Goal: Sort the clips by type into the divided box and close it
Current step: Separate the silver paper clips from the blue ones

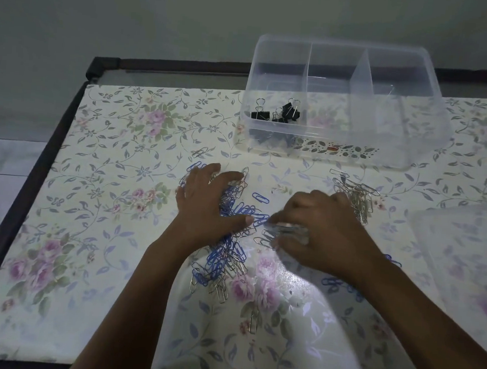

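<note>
**Clips Partly Covered, One Hand Blurred**

Much of the mixed paper clip pile [224, 258] is covered by the left hand [205, 207]. The fingers [287, 241] of the right hand [320, 234] are smeared by motion, and whether the silver paper clips [285, 230] beneath them are gripped cannot be told. A few blue paper clips [336, 284] are partly hidden behind the right forearm [401, 313]. The clear lid [463, 260] is cut off by the right edge.

A clear plastic box with upright dividers [385, 149] stands open in the upper right of the frame, and several black binder clips with silver handles [277, 114] lie in its left compartment. A mixed pile of blue and silver wire paper clips [224, 261] sprawls across the centre. Right of it lie a small bunch of silver paper clips [273, 236] and, further up, a heap of silver paper clips [358, 196]. The clear plastic lid [463, 260] lies flat at the right edge.
</note>
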Demonstrator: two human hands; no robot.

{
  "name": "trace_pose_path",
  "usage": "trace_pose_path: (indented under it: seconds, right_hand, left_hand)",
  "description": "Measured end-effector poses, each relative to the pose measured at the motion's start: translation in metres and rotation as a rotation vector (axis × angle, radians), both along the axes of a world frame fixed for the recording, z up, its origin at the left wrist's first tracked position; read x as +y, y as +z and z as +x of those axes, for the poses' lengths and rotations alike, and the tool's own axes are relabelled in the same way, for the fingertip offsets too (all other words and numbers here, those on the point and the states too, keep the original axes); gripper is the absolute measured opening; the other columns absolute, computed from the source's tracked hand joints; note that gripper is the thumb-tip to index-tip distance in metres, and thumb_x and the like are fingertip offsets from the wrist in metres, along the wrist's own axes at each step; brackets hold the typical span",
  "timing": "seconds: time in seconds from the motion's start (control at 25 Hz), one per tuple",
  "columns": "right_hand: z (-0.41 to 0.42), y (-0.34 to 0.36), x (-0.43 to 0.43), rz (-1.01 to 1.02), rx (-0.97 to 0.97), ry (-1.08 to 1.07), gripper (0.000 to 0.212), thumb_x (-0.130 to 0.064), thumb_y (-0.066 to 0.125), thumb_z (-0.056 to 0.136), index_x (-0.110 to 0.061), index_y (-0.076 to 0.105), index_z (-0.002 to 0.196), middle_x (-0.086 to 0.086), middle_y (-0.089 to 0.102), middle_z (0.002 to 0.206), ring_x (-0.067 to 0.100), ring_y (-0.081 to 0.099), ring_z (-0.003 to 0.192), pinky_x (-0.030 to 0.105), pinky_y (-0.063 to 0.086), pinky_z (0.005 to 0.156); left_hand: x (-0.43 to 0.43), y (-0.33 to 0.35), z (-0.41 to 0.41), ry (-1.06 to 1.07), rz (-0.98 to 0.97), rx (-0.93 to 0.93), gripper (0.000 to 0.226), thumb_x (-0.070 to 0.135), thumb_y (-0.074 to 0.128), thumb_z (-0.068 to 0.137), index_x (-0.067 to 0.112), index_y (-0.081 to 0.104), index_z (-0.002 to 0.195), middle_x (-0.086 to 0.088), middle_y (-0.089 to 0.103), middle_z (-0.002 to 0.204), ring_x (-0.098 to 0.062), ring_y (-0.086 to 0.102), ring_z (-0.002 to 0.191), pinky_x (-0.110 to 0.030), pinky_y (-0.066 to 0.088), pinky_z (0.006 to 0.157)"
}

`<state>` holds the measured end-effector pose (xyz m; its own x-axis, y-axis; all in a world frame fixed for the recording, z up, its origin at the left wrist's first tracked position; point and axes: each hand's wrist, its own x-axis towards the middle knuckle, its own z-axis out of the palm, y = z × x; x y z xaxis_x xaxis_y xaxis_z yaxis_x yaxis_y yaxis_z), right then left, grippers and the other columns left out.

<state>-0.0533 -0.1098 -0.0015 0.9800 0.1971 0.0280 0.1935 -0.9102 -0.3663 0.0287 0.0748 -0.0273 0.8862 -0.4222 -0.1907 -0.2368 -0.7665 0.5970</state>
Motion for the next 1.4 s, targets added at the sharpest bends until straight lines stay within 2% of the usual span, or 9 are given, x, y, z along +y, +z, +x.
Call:
trace_pose_path:
  seconds: [0.16,0.36,0.44,0.56,0.68,0.88,1.04,1.2,1.4]
  right_hand:
    - [0.002,-0.005,0.0,-0.016,0.149,0.0,0.024,-0.045,0.063,0.081,-0.032,0.067,0.1,-0.01,0.059,0.105,0.014,0.049,0.103,0.032,0.023,0.082]
    - [0.002,-0.015,-0.015,-0.016,-0.094,-0.214,0.01,-0.017,0.08,0.066,-0.02,0.072,0.071,0.0,0.064,0.073,0.03,0.059,0.072,0.04,0.036,0.069]
    - [0.003,-0.013,-0.006,0.051,-0.113,-0.114,0.007,-0.022,0.072,0.066,-0.022,0.071,0.073,-0.001,0.062,0.072,0.026,0.058,0.07,0.037,0.038,0.066]
    - [0.0,-0.003,0.014,0.165,0.214,0.14,0.02,-0.044,0.071,0.07,-0.025,0.069,0.077,-0.007,0.061,0.078,0.013,0.055,0.077,0.029,0.033,0.071]
    - [-0.009,-0.001,0.032,0.074,0.313,0.276,0.035,-0.055,0.074,0.062,-0.025,0.056,0.062,-0.009,0.055,0.07,0.009,0.053,0.075,0.029,0.027,0.069]
    - [-0.013,-0.004,0.046,-0.133,0.297,0.377,0.05,-0.057,0.073,0.058,-0.022,0.037,0.056,-0.003,0.059,0.076,0.017,0.047,0.085,0.033,0.023,0.07]
    - [0.001,0.004,0.024,-0.14,0.306,0.102,0.046,-0.059,0.07,0.062,-0.024,0.042,0.059,-0.007,0.055,0.077,0.016,0.049,0.091,0.033,0.027,0.078]
    - [0.008,0.007,-0.001,-0.11,0.285,-0.112,0.046,-0.059,0.068,0.065,-0.026,0.038,0.056,-0.012,0.038,0.066,0.013,0.042,0.081,0.031,0.028,0.076]
    - [0.003,0.004,-0.037,0.109,0.065,-0.442,0.029,-0.041,0.08,0.06,-0.023,0.058,0.063,-0.013,0.047,0.067,0.016,0.053,0.076,0.034,0.031,0.078]
  left_hand:
    - [-0.002,-0.003,-0.002,0.0,0.077,-0.02,0.096,0.073,0.047,0.041,0.036,0.041,0.13,0.001,0.017,0.15,-0.022,0.004,0.142,-0.051,0.007,0.113]
    - [-0.001,-0.005,0.001,0.072,0.012,-0.084,0.086,0.07,0.046,0.05,0.029,0.05,0.126,-0.004,0.032,0.143,-0.024,0.018,0.138,-0.054,0.016,0.11]
    - [-0.001,-0.004,0.002,0.116,-0.046,-0.093,0.086,0.071,0.037,0.049,0.027,0.054,0.122,-0.005,0.039,0.139,-0.023,0.025,0.135,-0.052,0.021,0.108]
    - [-0.001,-0.004,0.003,0.103,-0.028,-0.094,0.082,0.067,0.043,0.05,0.026,0.055,0.121,-0.006,0.038,0.139,-0.023,0.025,0.135,-0.05,0.021,0.109]
    - [-0.002,-0.007,0.003,0.106,-0.021,-0.089,0.073,0.06,0.05,0.055,0.027,0.055,0.12,-0.006,0.037,0.14,-0.024,0.024,0.136,-0.05,0.019,0.109]
    - [-0.002,-0.008,0.004,0.108,-0.011,-0.108,0.085,0.068,0.035,0.048,0.028,0.054,0.121,-0.006,0.038,0.139,-0.024,0.025,0.136,-0.05,0.02,0.109]
    - [-0.006,-0.004,-0.002,0.07,0.003,-0.116,0.09,0.071,0.037,0.046,0.029,0.05,0.124,-0.005,0.033,0.141,-0.025,0.021,0.137,-0.053,0.02,0.108]
    - [-0.012,-0.005,-0.01,-0.047,0.036,-0.049,0.096,0.073,0.037,0.046,0.033,0.039,0.133,-0.001,0.02,0.148,-0.026,0.009,0.141,-0.055,0.012,0.111]
    - [-0.012,-0.005,-0.007,-0.067,0.071,-0.054,0.081,0.06,0.053,0.054,0.032,0.045,0.13,0.0,0.021,0.149,-0.026,0.01,0.141,-0.053,0.014,0.111]
